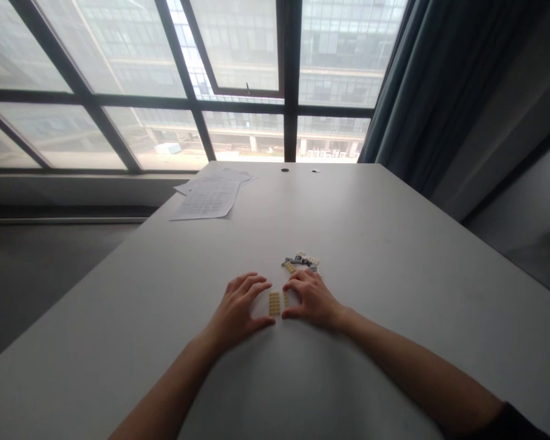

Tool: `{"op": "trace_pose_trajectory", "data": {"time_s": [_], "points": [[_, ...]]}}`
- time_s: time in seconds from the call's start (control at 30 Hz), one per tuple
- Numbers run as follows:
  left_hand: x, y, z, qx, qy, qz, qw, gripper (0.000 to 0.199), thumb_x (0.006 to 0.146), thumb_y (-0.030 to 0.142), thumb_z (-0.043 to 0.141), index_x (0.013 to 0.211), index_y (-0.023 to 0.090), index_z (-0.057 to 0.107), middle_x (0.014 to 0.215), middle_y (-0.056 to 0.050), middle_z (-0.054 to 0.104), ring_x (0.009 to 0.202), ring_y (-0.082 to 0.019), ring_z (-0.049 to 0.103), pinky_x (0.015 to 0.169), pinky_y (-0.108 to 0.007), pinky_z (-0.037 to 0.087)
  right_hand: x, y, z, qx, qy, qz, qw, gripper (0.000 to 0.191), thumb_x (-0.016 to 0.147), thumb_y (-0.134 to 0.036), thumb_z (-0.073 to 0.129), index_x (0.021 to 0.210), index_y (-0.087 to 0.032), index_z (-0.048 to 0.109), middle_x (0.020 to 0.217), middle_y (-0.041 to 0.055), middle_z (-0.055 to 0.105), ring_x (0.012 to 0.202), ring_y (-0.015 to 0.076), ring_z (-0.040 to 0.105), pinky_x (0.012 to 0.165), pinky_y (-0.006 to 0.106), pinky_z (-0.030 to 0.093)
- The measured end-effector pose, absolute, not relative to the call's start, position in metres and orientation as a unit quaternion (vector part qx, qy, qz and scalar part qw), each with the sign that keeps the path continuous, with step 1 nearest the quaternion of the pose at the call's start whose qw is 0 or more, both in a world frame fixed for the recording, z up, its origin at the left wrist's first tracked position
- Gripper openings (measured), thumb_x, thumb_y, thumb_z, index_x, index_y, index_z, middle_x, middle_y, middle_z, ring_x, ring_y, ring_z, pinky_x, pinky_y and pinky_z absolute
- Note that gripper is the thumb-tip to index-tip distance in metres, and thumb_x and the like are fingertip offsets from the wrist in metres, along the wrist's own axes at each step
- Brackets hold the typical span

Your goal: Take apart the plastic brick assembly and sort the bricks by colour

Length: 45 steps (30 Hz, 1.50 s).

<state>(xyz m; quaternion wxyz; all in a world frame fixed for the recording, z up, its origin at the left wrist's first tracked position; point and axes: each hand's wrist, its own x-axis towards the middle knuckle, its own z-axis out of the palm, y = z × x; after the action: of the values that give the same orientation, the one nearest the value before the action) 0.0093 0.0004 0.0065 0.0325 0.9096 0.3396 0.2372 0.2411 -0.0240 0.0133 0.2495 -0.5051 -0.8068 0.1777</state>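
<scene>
A wide tan studded toy-brick plate (274,303) lies flat on the white table. My left hand (241,308) is curved around its left side, thumb and fingers apart near its two ends, with small gaps to it. Just to the right, a narrow tan brick plate (285,299) sits between the thumb and index finger of my right hand (314,299), which pinches it end to end. A slim gap separates the two plates. Beyond my right hand is a small pile of grey, white, black and tan toy bricks (301,261), partly hidden by its fingers.
Printed paper sheets (211,197) lie at the far left of the white table (371,244). Two small round cable holes (285,170) are near its far edge. Windows (242,55) rise behind, with a dark curtain (403,110) on the right.
</scene>
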Motion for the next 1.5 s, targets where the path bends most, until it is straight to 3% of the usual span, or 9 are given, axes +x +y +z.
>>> {"op": "trace_pose_trajectory", "data": {"time_s": [0.3,0.53,1.0,1.23,1.5], "points": [[0.008,0.001,0.001,0.916,0.348,0.193,0.057,0.050,0.075,0.053,0.066,0.115,0.023,0.060,0.123,-0.009,0.058,0.123,-0.031,0.043,0.101,-0.048,0.035,0.249,-0.026,0.005,-0.484,-0.825,0.146,0.251,0.070,0.058,-0.059,0.079,0.115,-0.021,0.063,0.119,0.0089,0.059,0.117,0.0287,0.044,0.098,0.044,0.028],[0.010,0.000,0.003,0.914,0.344,0.207,0.057,0.043,0.077,0.047,0.065,0.112,0.023,0.062,0.119,-0.008,0.061,0.121,-0.030,0.046,0.101,-0.047,0.036,0.250,-0.027,0.003,-0.480,-0.827,0.148,0.252,0.046,0.069,-0.047,0.076,0.108,-0.025,0.066,0.117,0.0066,0.060,0.118,0.0273,0.044,0.098,0.044,0.027],[0.011,0.000,0.002,0.913,0.346,0.208,0.058,0.041,0.078,0.047,0.064,0.113,0.025,0.063,0.120,-0.008,0.061,0.121,-0.030,0.046,0.101,-0.047,0.036,0.244,-0.034,0.006,-0.477,-0.831,0.130,0.255,0.045,0.073,-0.044,0.072,0.111,-0.021,0.064,0.119,0.0081,0.060,0.116,0.0272,0.044,0.100,0.043,0.027],[0.012,0.001,0.003,0.909,0.354,0.209,0.069,0.054,0.078,0.051,0.064,0.122,0.022,0.057,0.122,-0.009,0.060,0.121,-0.030,0.046,0.101,-0.046,0.035,0.259,-0.014,0.009,-0.542,-0.785,0.103,0.282,0.042,0.078,-0.035,0.070,0.117,-0.022,0.061,0.121,0.0076,0.060,0.114,0.0238,0.047,0.097,0.038,0.031],[0.012,0.000,0.003,0.909,0.342,0.232,0.061,0.048,0.080,0.047,0.063,0.120,0.022,0.058,0.119,-0.010,0.061,0.119,-0.029,0.049,0.100,-0.046,0.037,0.248,0.014,0.023,-0.579,-0.789,0.048,0.202,0.028,0.082,-0.031,0.062,0.108,-0.020,0.063,0.104,0.0073,0.067,0.101,0.0232,0.053,0.088,0.036,0.032]]}}
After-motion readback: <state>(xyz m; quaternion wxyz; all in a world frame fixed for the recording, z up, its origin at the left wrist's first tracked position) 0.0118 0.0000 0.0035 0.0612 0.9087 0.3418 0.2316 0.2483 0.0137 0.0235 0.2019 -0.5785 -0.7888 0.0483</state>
